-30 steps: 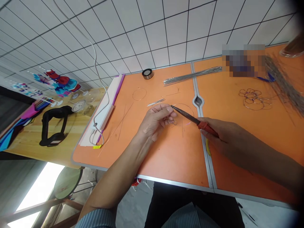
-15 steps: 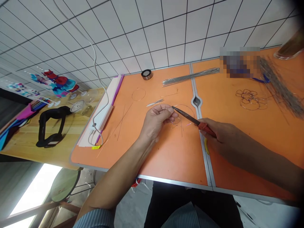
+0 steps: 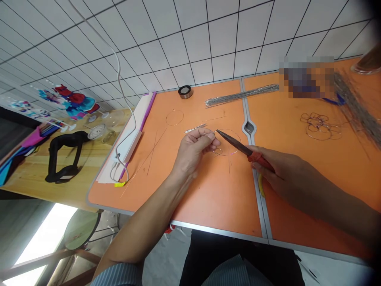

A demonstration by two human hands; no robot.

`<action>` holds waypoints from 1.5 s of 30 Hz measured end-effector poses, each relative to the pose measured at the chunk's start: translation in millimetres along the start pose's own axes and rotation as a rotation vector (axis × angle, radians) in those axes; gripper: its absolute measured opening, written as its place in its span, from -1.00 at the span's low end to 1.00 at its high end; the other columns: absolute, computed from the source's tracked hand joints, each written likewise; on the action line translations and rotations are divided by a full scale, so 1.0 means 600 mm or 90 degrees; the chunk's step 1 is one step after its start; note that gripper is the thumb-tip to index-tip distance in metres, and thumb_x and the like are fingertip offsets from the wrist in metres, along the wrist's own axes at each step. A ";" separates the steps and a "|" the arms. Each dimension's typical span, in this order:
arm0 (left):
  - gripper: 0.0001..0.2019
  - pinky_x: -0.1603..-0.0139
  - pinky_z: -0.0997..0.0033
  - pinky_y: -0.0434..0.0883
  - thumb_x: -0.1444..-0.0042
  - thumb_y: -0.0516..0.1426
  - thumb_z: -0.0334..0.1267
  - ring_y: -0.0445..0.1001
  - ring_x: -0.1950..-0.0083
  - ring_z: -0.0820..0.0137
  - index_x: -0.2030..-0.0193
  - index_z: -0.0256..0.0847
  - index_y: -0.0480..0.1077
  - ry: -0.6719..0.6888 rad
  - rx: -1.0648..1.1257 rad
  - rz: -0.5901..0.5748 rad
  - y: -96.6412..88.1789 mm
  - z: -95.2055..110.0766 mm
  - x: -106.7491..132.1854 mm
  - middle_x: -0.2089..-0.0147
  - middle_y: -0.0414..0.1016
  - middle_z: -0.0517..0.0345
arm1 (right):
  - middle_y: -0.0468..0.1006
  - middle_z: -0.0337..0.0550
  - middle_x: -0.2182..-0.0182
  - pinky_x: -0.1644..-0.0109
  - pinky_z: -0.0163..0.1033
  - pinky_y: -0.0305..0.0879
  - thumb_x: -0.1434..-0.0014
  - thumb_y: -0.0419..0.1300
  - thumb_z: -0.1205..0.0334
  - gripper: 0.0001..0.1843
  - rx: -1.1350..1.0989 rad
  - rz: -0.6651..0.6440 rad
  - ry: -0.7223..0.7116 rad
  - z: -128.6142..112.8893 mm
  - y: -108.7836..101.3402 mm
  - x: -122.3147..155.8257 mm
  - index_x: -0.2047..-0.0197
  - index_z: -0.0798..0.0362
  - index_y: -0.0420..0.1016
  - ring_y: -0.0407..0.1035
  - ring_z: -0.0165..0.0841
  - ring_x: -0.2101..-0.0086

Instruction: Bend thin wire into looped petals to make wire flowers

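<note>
My left hand (image 3: 193, 153) rests on the orange table (image 3: 208, 198), its fingers pinched on a thin wire loop piece (image 3: 228, 143). My right hand (image 3: 276, 171) is closed round the red handles of long-nose pliers (image 3: 235, 145). The pliers' dark tip meets the wire just beside my left fingertips. A small twisted bit of wire lies under the loop.
A bundle of straight wires (image 3: 241, 95) and a tape roll (image 3: 185, 91) lie at the table's back. A small wire ring (image 3: 174, 118) and loose wires (image 3: 153, 153) lie left. A wire flower (image 3: 318, 125) sits right. A white power strip (image 3: 131, 141) runs along the left edge.
Both hands stay nearly in place; the pliers' tip has shifted slightly against the wire at my left fingertips.
</note>
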State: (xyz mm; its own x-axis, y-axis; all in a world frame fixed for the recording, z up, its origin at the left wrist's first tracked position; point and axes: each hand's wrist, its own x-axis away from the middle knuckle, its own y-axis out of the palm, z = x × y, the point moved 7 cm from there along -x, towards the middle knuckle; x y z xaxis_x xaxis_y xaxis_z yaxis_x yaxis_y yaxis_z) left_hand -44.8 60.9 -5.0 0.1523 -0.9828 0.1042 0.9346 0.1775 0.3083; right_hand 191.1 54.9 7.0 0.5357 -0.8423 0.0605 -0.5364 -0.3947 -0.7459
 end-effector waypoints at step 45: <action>-0.85 -0.05 0.21 0.48 -0.37 0.26 -0.33 0.59 0.12 0.26 0.23 -0.04 0.64 0.444 -0.411 0.109 0.013 0.074 0.053 0.23 0.67 0.15 | 0.67 -0.07 0.17 0.09 -0.10 0.50 -0.46 0.27 -0.29 -0.55 -0.362 -0.144 0.083 -0.004 0.022 0.015 0.10 -0.06 0.60 0.54 -0.18 0.16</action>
State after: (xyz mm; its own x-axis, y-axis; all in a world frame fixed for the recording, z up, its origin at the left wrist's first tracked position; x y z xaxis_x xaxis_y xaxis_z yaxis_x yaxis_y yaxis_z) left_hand -46.9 33.2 42.6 0.2656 -0.7923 -0.5493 0.8468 0.4641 -0.2599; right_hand 187.4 41.0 -0.6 0.6123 -0.7385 0.2824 -0.7014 -0.6722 -0.2370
